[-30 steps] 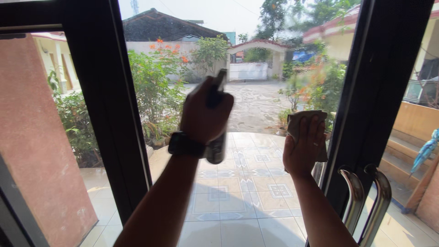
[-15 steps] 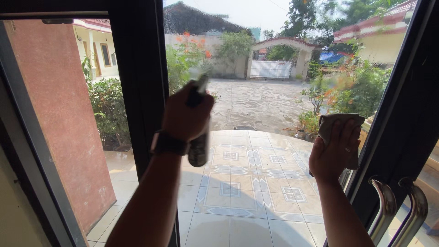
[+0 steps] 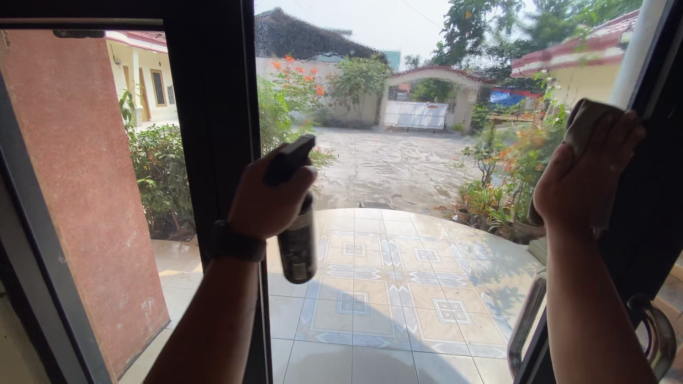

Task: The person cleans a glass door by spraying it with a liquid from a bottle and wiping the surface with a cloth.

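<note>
So compared to half a second back, the right hand has gone way up and out to the right, and it's now pressing the brownish cloth against the top right of the glass pane, right by the dark door frame. The left hand dropped a little and sits closer to the dark centre post.

The glass looks clearer now too; the misty patch that was around the nozzle isn't visible anymore.

The left hand is wrapped tight around a dark spray bottle, held upright just in front of the pane, with a dark watch on the wrist. Can't tell what's inside the bottle because it's opaque.

The right hand is curled over the cloth, mostly hiding it. The metal door handles are cut off at the bottom right, partly behind the forearm.
</note>
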